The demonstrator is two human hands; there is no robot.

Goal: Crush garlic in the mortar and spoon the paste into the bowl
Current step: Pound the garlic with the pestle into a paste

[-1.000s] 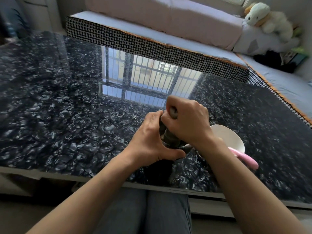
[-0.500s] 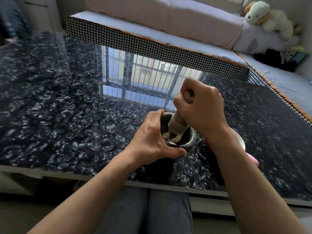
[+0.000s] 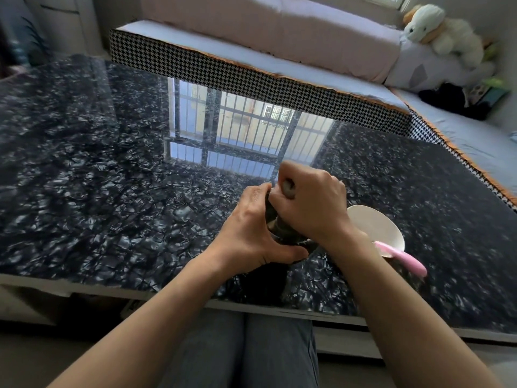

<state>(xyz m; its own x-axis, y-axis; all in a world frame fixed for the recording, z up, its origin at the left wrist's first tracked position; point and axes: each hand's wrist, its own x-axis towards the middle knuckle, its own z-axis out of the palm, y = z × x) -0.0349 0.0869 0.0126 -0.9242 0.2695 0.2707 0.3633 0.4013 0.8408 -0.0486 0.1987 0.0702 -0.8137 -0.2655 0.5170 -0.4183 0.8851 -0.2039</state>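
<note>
A dark stone mortar (image 3: 303, 245) stands near the front edge of the glossy black table (image 3: 112, 191), mostly hidden by my hands. My left hand (image 3: 251, 233) wraps around its left side. My right hand (image 3: 310, 208) is fisted on the grey stone pestle (image 3: 288, 189), which is pushed down into the mortar. The garlic inside is hidden. Just right of the mortar sits a white bowl (image 3: 377, 228) with a pink spoon (image 3: 402, 257) resting on its near rim, handle pointing right.
A bench with houndstooth edging (image 3: 251, 77) runs along the table's far and right sides, with a plush sheep (image 3: 439, 32) in the corner. The table's front edge (image 3: 167, 296) lies over my knees.
My right hand has driven the pestle back down into the mortar after lifting it half a second ago. The garlic pieces seen then are now covered. My left hand stays on the mortar.
</note>
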